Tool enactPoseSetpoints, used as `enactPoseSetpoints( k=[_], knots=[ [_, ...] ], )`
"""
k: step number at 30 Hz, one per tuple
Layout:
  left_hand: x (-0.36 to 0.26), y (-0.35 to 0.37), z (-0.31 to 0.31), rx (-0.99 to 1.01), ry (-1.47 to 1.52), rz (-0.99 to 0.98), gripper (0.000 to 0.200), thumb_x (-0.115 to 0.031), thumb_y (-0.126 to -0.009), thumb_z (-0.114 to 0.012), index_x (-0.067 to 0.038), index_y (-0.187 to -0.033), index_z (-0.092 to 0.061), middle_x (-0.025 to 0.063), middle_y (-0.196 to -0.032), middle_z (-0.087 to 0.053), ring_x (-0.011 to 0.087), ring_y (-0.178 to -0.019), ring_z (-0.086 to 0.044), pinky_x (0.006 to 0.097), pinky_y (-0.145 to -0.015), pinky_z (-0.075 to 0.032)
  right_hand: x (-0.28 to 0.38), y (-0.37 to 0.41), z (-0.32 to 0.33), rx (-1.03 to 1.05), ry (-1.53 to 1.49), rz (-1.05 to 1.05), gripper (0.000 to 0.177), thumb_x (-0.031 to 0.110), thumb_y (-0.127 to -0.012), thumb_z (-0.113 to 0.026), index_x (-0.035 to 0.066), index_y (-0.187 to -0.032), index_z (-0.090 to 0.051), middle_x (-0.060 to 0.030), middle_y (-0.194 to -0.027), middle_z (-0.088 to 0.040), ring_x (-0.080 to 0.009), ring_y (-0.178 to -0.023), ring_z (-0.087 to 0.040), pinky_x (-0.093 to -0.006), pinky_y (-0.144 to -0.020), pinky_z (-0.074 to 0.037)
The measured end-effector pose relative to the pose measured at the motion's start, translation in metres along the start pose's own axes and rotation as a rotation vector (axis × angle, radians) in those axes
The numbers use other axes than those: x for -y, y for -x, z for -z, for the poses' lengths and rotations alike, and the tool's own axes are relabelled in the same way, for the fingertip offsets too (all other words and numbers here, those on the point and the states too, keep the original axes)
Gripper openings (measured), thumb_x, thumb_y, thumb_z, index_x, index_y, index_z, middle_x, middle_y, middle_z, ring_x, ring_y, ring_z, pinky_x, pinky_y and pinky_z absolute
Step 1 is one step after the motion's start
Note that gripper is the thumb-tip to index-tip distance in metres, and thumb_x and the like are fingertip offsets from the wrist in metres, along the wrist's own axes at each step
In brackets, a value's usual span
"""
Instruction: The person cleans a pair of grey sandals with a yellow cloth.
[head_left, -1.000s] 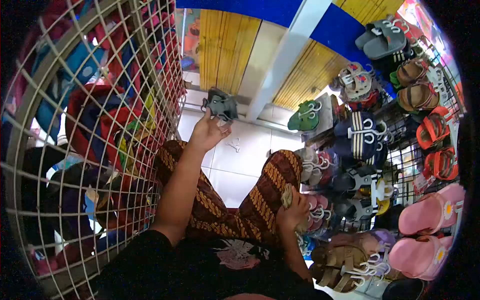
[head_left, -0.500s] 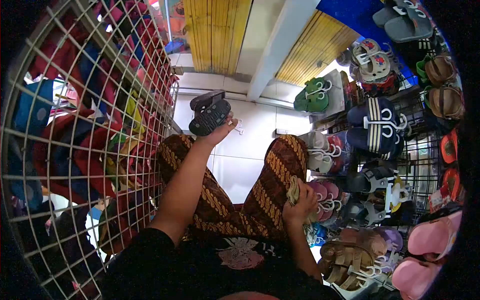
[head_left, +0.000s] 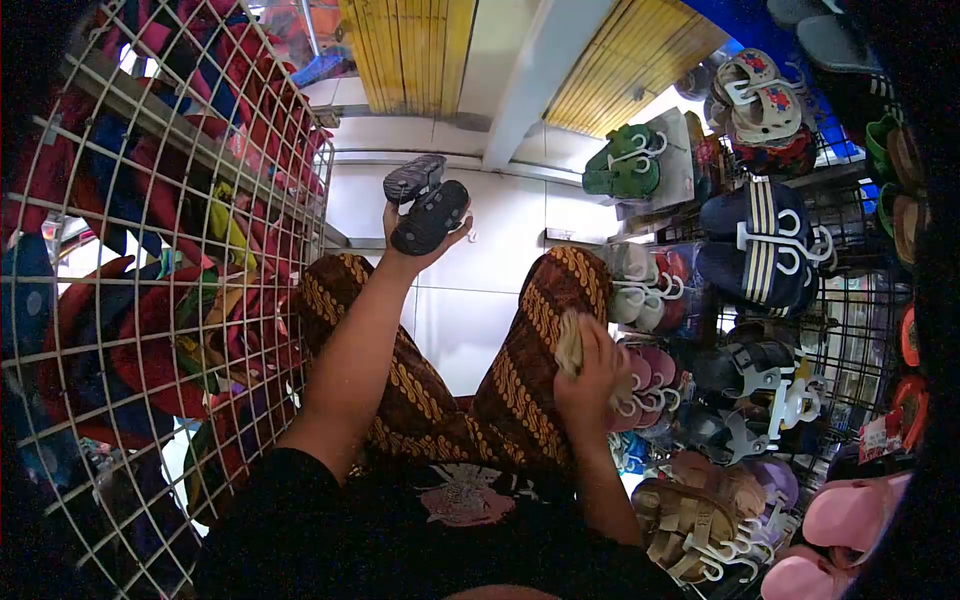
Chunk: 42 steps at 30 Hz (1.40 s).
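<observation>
My left hand [head_left: 408,258] is closed around a pair of black sandals [head_left: 432,218], raised above the white floor in front of my knees. One sandal shows a dark, nearly flat face; the other, behind it, shows a ridged grey-black surface. A bit of white hanger hook sticks out beside my fingers. My right hand [head_left: 592,375] grips a crumpled beige cloth [head_left: 569,345] over my right knee, apart from the sandals.
On my left stands a wire grid [head_left: 150,300] with red and blue items behind it. To my right, hangers carry green clogs [head_left: 625,165], navy striped slides [head_left: 765,240], brown sandals [head_left: 685,515] and pink footwear [head_left: 845,515]. A pale post [head_left: 545,80] rises ahead.
My left hand has turned the sandals, so a smoother dark face replaces the ridged sole in front. My right hand with the cloth has shifted up and slightly left. The view has moved slightly.
</observation>
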<state>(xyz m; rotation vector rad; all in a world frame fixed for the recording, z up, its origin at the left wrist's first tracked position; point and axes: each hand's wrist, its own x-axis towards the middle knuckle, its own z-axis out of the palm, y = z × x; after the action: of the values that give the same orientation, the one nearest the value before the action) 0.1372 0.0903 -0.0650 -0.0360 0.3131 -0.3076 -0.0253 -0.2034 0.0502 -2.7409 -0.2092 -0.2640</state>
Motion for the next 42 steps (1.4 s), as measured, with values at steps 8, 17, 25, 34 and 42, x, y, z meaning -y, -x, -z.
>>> enactPoseSetpoints(
  k=[8,17,25,34,42],
  knots=[
    [-0.034,-0.023,0.056,0.163,-0.201,0.004,0.075,-0.065,-0.088,-0.041,-0.009,-0.135,-0.055,0.0117,-0.128,-0.064,0.0307,-0.120,-0.058,0.0486,-0.108,-0.040,0.084,-0.140,-0.096,-0.082,-0.246,0.418,0.068,0.002,-0.071,-0.068,0.020,-0.136,-0.056,-0.0098,-0.127,-0.057,-0.0272,-0.119,-0.054,-0.0479,-0.101,-0.033],
    [-0.015,-0.013,-0.012,0.012,-0.698,-0.194,0.053,-0.040,-0.100,-0.040,-0.003,-0.136,-0.052,0.0169,-0.131,-0.060,0.0320,-0.109,-0.065,0.0442,-0.097,-0.054,0.088,-0.147,-0.102,-0.195,-0.403,0.347,0.069,0.008,-0.066,-0.077,0.023,-0.131,-0.059,-0.0116,-0.124,-0.055,-0.0291,-0.112,-0.055,-0.0502,-0.096,-0.037],
    [0.008,-0.019,-0.027,0.086,-0.871,-0.539,0.042,-0.030,-0.104,-0.039,-0.003,-0.134,-0.052,0.0145,-0.124,-0.064,0.0262,-0.098,-0.068,0.0393,-0.088,-0.058,0.064,-0.142,-0.090,-0.045,-0.396,0.223,0.058,0.008,-0.076,-0.068,0.011,-0.133,-0.058,-0.0146,-0.129,-0.057,-0.0319,-0.122,-0.051,-0.0486,-0.102,-0.036],
    [0.012,-0.012,0.004,-0.025,-1.013,-0.490,0.040,-0.032,-0.103,-0.041,-0.005,-0.130,-0.055,0.0077,-0.114,-0.067,0.0189,-0.099,-0.067,0.0345,-0.088,-0.056,0.051,-0.159,-0.101,-0.090,-0.302,0.231,0.046,0.012,-0.073,-0.068,0.032,-0.113,-0.074,-0.0045,-0.125,-0.057,-0.0334,-0.126,-0.044,-0.0581,-0.108,-0.017],
    [0.005,-0.020,0.006,-0.064,-0.721,-0.328,0.047,-0.031,-0.103,-0.038,-0.004,-0.140,-0.048,0.0153,-0.129,-0.061,0.0267,-0.108,-0.065,0.0402,-0.095,-0.053,0.044,-0.160,-0.108,0.026,-0.282,0.262,0.049,0.007,-0.068,-0.070,0.031,-0.111,-0.076,-0.0044,-0.125,-0.054,-0.0334,-0.125,-0.042,-0.0545,-0.108,-0.021]
  ],
)
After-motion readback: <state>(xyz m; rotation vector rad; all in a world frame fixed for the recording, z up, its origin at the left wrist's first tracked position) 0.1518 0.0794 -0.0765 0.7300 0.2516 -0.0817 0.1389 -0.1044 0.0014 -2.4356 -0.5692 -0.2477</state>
